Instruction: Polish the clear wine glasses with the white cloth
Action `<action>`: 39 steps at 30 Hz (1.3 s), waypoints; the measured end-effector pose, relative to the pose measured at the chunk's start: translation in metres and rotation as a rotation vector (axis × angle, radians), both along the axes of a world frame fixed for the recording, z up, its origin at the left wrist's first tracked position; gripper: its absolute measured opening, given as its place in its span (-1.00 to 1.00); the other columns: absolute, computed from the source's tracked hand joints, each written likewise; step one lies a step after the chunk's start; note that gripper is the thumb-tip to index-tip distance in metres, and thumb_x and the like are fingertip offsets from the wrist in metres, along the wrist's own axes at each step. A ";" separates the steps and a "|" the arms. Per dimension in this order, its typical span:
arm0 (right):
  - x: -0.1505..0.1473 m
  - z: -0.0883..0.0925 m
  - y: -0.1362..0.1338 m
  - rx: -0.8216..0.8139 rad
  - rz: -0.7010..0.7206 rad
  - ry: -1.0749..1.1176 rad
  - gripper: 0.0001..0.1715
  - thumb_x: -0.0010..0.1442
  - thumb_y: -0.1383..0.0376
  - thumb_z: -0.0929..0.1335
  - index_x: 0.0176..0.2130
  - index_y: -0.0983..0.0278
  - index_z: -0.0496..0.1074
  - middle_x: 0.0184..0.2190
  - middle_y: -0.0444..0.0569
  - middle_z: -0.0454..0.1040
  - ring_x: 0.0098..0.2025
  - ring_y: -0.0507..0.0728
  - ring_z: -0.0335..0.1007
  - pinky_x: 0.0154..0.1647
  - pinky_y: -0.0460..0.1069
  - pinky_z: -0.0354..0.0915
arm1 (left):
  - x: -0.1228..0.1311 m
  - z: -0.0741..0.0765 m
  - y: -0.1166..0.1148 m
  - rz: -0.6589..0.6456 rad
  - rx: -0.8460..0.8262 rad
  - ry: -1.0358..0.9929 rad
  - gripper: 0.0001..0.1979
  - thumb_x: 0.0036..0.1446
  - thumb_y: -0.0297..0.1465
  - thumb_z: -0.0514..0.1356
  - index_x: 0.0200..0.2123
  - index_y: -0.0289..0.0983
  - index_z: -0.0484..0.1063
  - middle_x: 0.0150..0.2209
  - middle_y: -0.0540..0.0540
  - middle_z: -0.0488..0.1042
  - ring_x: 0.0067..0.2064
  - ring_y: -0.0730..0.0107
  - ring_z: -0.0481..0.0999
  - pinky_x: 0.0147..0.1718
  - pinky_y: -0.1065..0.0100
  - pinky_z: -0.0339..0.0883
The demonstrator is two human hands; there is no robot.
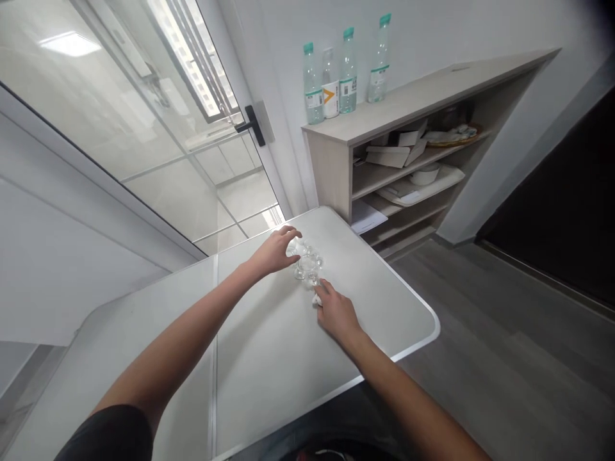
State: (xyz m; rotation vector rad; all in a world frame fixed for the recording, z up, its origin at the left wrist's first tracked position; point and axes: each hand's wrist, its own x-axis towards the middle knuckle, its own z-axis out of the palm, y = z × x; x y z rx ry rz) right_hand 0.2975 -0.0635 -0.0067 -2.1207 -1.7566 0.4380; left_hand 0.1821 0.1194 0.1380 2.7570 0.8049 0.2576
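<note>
A clear glass dish (308, 262) with rounded lobes around its rim lies on the white table (269, 358). At its left side is my left hand (278, 251), thumb and fingers curved around the edge and gripping it. My right hand (337, 312) is closed on a small white wad, which looks like tissue or cloth (316, 299). Its fingertips are close to the near side of the dish. Most of the wad is hidden under the fingers, and whether it touches the glass I cannot tell.
Behind the table stands a low shelf unit (329, 169) holding boxes, a tray (432, 182) and papers (368, 216). Several plastic bottles (348, 73) stand on its top. To the left is a glass door (158, 128) with a black handle (254, 126).
</note>
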 end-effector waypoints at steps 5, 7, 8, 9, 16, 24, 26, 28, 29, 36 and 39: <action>0.002 -0.003 0.000 0.016 0.021 0.014 -0.41 0.21 0.43 0.27 0.21 0.20 0.36 0.39 0.05 0.26 0.02 0.23 0.54 -0.11 0.06 0.38 | 0.020 0.000 0.000 0.128 0.017 -0.007 -0.46 0.00 -0.33 0.43 0.08 -0.18 0.44 0.12 -0.23 0.39 -0.05 0.05 0.53 -0.05 0.08 0.44; 0.003 -0.003 -0.001 0.019 0.022 0.024 -0.44 0.23 0.41 0.27 0.20 0.20 0.37 0.37 0.05 0.29 0.01 0.23 0.53 -0.11 0.06 0.38 | 0.026 -0.001 0.001 0.156 -0.003 -0.003 -0.45 -0.03 -0.27 0.46 0.05 -0.18 0.45 0.11 -0.22 0.38 -0.16 0.15 0.53 -0.11 0.15 0.46; 0.003 -0.002 -0.001 0.016 0.023 0.030 -0.46 0.24 0.40 0.27 0.20 0.20 0.38 0.36 0.06 0.29 0.00 0.23 0.53 -0.12 0.06 0.37 | 0.028 -0.003 0.002 0.173 -0.013 0.015 -0.45 -0.04 -0.24 0.47 0.03 -0.19 0.46 0.09 -0.22 0.37 -0.21 0.20 0.52 -0.14 0.17 0.46; 0.004 -0.001 -0.001 0.010 0.024 0.035 -0.47 0.26 0.39 0.27 0.20 0.20 0.38 0.36 0.07 0.29 0.00 0.23 0.53 -0.12 0.06 0.37 | 0.029 -0.004 0.003 0.187 -0.021 0.038 -0.47 -0.05 -0.24 0.48 0.00 -0.19 0.47 0.07 -0.22 0.38 -0.26 0.24 0.51 -0.16 0.18 0.46; 0.004 0.001 0.000 0.004 0.026 0.050 -0.52 0.28 0.40 0.27 0.17 0.20 0.39 0.34 0.07 0.31 0.02 0.23 0.53 -0.11 0.05 0.37 | 0.035 -0.018 0.016 0.093 -0.060 0.164 -0.49 -0.15 -0.45 0.45 -0.04 -0.15 0.58 0.04 -0.19 0.43 -0.24 0.19 0.55 -0.17 0.21 0.46; 0.006 -0.001 -0.002 0.029 0.011 0.069 -0.51 0.26 0.41 0.28 0.15 0.18 0.40 0.36 0.05 0.28 0.02 0.22 0.52 -0.12 0.04 0.36 | 0.044 -0.024 0.024 0.030 -0.097 0.265 -0.63 -0.23 -0.52 0.44 -0.25 -0.15 0.68 -0.07 -0.15 0.49 -0.16 0.13 0.58 -0.12 0.21 0.50; 0.006 0.000 -0.002 0.047 0.005 0.075 -0.53 0.25 0.42 0.28 0.12 0.18 0.42 0.33 0.04 0.31 0.01 0.21 0.52 -0.13 0.03 0.35 | 0.044 -0.026 0.027 0.031 -0.114 0.236 -0.67 -0.24 -0.55 0.43 -0.31 -0.17 0.68 -0.11 -0.14 0.51 -0.17 0.15 0.58 -0.15 0.23 0.51; 0.007 0.000 -0.002 0.061 -0.003 0.084 -0.55 0.25 0.43 0.28 0.09 0.18 0.44 0.30 0.02 0.35 -0.01 0.19 0.52 -0.15 0.02 0.33 | 0.042 -0.027 0.030 0.036 -0.125 0.221 -0.69 -0.25 -0.59 0.41 -0.35 -0.19 0.68 -0.12 -0.15 0.53 -0.20 0.18 0.59 -0.18 0.25 0.51; 0.007 0.000 -0.001 0.065 -0.006 0.089 -0.56 0.24 0.43 0.28 0.09 0.19 0.44 0.29 0.02 0.36 -0.01 0.19 0.52 -0.15 0.01 0.32 | 0.040 -0.027 0.030 0.041 -0.128 0.222 -0.70 -0.25 -0.61 0.40 -0.36 -0.20 0.68 -0.11 -0.15 0.54 -0.22 0.19 0.59 -0.21 0.25 0.51; 0.007 -0.006 -0.001 0.112 -0.016 0.100 -0.62 0.21 0.47 0.29 -0.02 0.19 0.45 0.16 0.00 0.45 -0.10 0.16 0.50 -0.24 0.00 0.23 | 0.021 -0.019 0.022 0.061 -0.131 0.274 -0.71 -0.23 -0.65 0.36 -0.38 -0.23 0.69 -0.04 -0.14 0.55 -0.25 0.28 0.57 -0.24 0.30 0.49; 0.007 -0.007 -0.001 0.141 -0.020 0.104 -0.64 0.19 0.48 0.29 -0.05 0.19 0.45 0.10 -0.02 0.48 -0.18 0.13 0.49 -0.29 -0.01 0.17 | 0.005 -0.010 0.018 0.060 -0.103 0.304 -0.71 -0.21 -0.66 0.36 -0.38 -0.24 0.69 0.01 -0.13 0.54 -0.20 0.28 0.58 -0.13 0.28 0.49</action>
